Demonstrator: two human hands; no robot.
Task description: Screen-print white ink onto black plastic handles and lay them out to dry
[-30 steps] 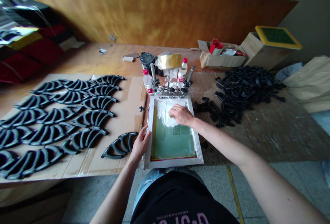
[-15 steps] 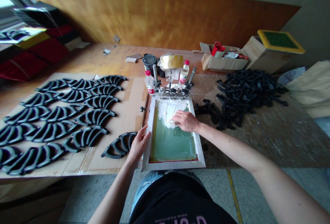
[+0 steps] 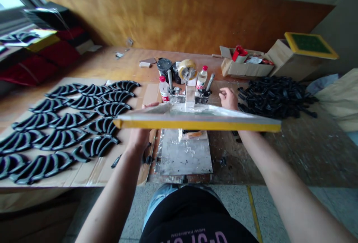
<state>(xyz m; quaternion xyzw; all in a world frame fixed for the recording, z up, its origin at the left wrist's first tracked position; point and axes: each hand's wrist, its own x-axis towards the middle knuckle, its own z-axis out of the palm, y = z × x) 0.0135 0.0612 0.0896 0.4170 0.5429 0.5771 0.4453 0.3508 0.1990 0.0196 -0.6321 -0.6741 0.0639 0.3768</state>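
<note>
The screen-printing frame (image 3: 195,123) is tilted up, its yellow-edged front side toward me. My left hand (image 3: 151,105) is closed on its left side, with the palm and most fingers hidden by the frame. My right hand (image 3: 228,98) is beyond the frame's right side, fingers loosely apart and nothing visible in them, nearest the pile of black plastic parts (image 3: 276,95). Below the frame a metal base plate (image 3: 186,159) shows white smears, with an orange-tan piece (image 3: 193,135) and something dark at its back. An upright pale strip (image 3: 190,97) stands before the clamps.
Rows of black curved parts (image 3: 56,135) lie on cardboard at left. Behind the clamps (image 3: 203,95) stand red-capped bottles (image 3: 201,77), dark tubs (image 3: 164,68) and a tape roll (image 3: 187,69). Cardboard boxes (image 3: 240,68) sit at back right.
The screen-printing frame has swung up from lying flat, exposing the base plate. My right hand has left the white ink and moved right and away; my left hand has moved up with the frame.
</note>
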